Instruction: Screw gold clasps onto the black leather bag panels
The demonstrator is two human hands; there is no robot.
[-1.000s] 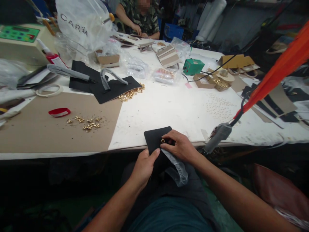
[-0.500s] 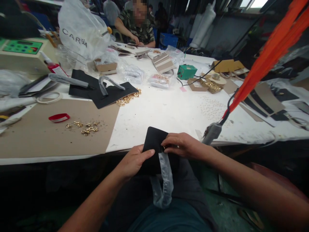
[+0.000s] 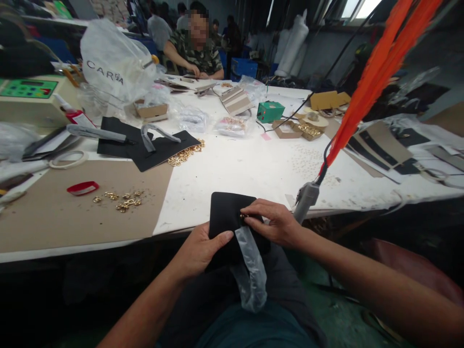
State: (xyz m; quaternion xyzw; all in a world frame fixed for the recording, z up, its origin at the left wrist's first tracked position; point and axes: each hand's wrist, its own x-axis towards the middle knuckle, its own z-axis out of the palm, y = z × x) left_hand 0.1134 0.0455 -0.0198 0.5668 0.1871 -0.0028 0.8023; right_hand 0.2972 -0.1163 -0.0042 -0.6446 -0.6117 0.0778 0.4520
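Observation:
A black panel [image 3: 226,210] is held over my lap at the table's front edge. My left hand [image 3: 201,245] grips its left side, thumb on top and fingers hidden beneath. A handle wrapped in clear plastic [image 3: 253,268] loops down from the panel toward me. At the handle's upper end, my right hand [image 3: 270,217] pinches a small gold ring [image 3: 242,217] between thumb and fingers, against the panel. The ring is partly covered by the fingertips.
Loose gold rings [image 3: 125,203] and a red oval dish [image 3: 82,188] lie on brown board at left. More black panels [image 3: 155,150] with wrapped handles rest behind. A grey tool [image 3: 306,198] hangs from orange cord [image 3: 373,82] close to my right hand. A co-worker [image 3: 195,50] sits opposite.
The panel has turned slightly, and its wrapped handle has swung a little to the right. My right fingers have shifted on the gold ring, which shows more now. The view has moved slightly.

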